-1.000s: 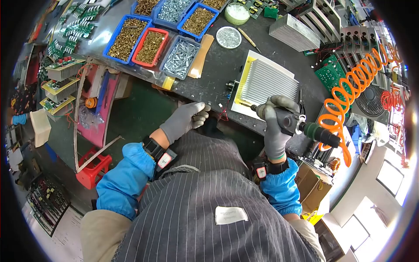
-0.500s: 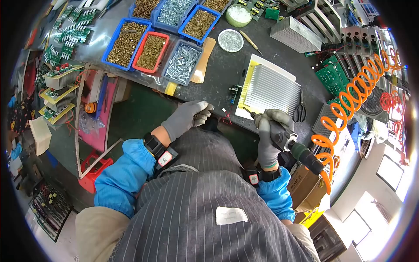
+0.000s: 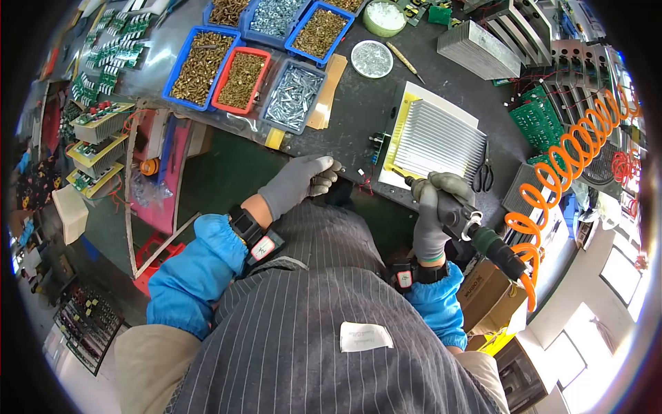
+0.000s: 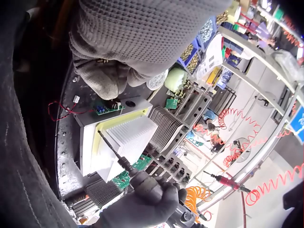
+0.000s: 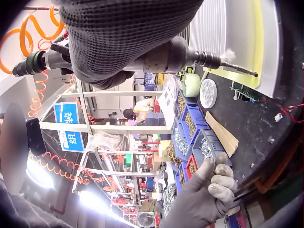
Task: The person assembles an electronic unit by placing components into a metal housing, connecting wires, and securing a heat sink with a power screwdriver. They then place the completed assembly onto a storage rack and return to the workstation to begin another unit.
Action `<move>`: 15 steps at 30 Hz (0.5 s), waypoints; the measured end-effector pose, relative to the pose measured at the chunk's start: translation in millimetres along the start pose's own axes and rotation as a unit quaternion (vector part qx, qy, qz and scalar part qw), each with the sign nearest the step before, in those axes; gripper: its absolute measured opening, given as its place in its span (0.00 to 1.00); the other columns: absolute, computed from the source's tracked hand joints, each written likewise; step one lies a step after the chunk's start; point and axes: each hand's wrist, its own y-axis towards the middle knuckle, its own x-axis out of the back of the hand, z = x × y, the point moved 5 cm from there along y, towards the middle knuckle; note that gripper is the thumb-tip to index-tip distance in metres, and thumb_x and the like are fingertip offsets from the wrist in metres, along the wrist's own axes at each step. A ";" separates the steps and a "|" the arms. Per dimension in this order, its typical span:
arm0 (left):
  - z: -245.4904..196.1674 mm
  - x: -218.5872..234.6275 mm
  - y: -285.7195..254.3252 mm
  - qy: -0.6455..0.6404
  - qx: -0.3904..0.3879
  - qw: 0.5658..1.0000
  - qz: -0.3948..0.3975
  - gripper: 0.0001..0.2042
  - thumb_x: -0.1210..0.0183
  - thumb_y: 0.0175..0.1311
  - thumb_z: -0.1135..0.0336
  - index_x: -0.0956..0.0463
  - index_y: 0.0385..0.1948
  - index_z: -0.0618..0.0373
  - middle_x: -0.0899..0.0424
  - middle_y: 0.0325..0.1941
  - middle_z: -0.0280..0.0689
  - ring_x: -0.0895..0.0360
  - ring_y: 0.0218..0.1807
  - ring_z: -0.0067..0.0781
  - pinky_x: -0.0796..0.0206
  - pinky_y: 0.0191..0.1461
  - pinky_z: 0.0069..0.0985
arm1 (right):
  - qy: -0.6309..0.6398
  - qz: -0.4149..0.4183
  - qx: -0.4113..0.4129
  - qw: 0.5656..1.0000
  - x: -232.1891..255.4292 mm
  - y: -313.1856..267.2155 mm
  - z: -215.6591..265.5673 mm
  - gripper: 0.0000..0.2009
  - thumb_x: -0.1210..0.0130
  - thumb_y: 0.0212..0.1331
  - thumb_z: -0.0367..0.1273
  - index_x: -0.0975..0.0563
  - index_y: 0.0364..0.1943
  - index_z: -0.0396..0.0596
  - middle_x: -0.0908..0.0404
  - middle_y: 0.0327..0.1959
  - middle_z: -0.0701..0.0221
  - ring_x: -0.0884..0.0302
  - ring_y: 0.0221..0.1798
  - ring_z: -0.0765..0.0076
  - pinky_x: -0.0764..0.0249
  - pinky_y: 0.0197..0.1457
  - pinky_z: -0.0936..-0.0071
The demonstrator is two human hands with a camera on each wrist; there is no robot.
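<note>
My dark driver [image 3: 456,212] slants, its long bit reaching the yellow border of the silvery heatsink [image 3: 445,141] (fins up), flat on the bench [image 3: 362,107]. A small brassy piece [image 4: 102,60] shows in my left hand [image 3: 296,186].

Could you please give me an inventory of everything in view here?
Workbench: one, dark, ahead
Flat finned block: one, silver, near bench edge
Upright finned blocks: several, silver, far right
Circuit boards: many, green, both sides
Blue bins: at least four, far left
Red bin: one, among them
Grey bin: one, beside red
Dish: one, whitish, mid-bench
Tub: one, green, behind dish
Power driver: one, dark, in right hand
Coiled hose: one, orange, at driver
Carton: one, brown, lower right
Left hand: one, grey-gloved, pinching a small brass-coloured piece
Right hand: one, grey-gloved, gripping driver
</note>
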 end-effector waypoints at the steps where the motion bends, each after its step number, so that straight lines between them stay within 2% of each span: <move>1: -0.6 -0.7 0.1 -0.005 0.000 1.000 -0.004 0.15 0.45 0.78 0.57 0.18 0.48 0.59 0.17 0.37 0.31 0.21 0.34 0.17 0.26 0.39 0.17 | 0.007 -0.004 0.000 1.000 0.7 -0.5 -0.5 0.16 0.44 0.59 0.14 0.29 0.48 0.44 0.23 0.40 0.62 0.20 0.34 0.69 0.19 0.43 0.66; 4: -0.8 -1.3 0.7 0.012 0.005 1.000 -0.005 0.16 0.45 0.77 0.56 0.20 0.51 0.59 0.17 0.38 0.29 0.23 0.34 0.16 0.27 0.42 0.17 | 0.004 0.005 -0.006 1.000 -2.9 -1.8 0.8 0.15 0.45 0.59 0.14 0.29 0.48 0.43 0.23 0.40 0.62 0.20 0.34 0.70 0.19 0.43 0.66; 15: 0.3 0.0 4.5 0.022 -0.002 1.000 0.002 0.16 0.45 0.78 0.56 0.19 0.51 0.59 0.18 0.37 0.29 0.23 0.34 0.16 0.28 0.40 0.17 | -0.005 -0.004 -0.010 1.000 0.5 0.2 -2.0 0.14 0.43 0.59 0.16 0.28 0.47 0.43 0.23 0.39 0.62 0.21 0.33 0.70 0.19 0.42 0.67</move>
